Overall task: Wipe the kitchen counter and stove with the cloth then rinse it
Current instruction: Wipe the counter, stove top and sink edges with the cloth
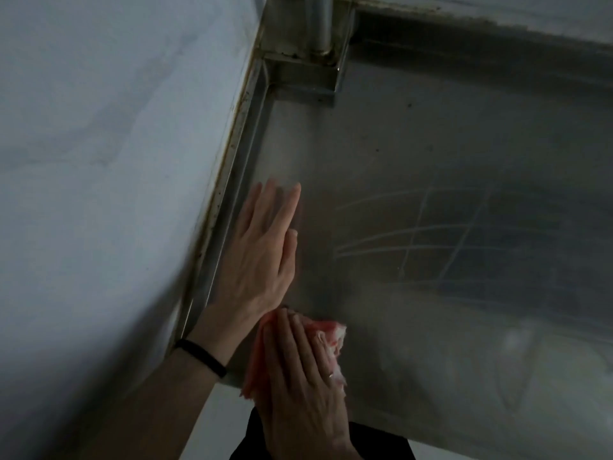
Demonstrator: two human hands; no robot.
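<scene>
Steel tabletop (414,154) fills most of the view, dull and smeary. It runs to a raised rim against a pale wall (99,127) on the left and to a far corner where one upright pipe (320,21) stands.

Your left hand (262,260) lies flat on the metal beside the rim, fingers straight and close together. Its grip is wide open and has hold of nothing. Your right hand (298,370) sits nearer the front edge, just beside the left wrist, with its fingers laid nearly straight over the bunched pink cloth (331,336). That grip is open too, pressing the cloth onto the tabletop rather than clutching it. Cloth shows past the fingertips and on both sides of the hand.

You look to be in the counter-wiping step. No stove or tap is in view, so I judge much of the task is left.

To do this pass well:
- Spread the cloth flatter so more of it meets the steel.
- Press with the whole palm.
- Work in overlapping strokes from the rim and corner toward the front edge.
- Run a folded edge along the seam under the rim, where grime likely sits.
- Lift the left hand away before wiping where it rests.

Pale crossing lines (414,234) farther right may be scratches or a reflection; I cannot tell which.

Count: two hands, one cloth, one pipe, one black wristband (200,356) on the left wrist, and one ring (331,376) on the right hand.
</scene>
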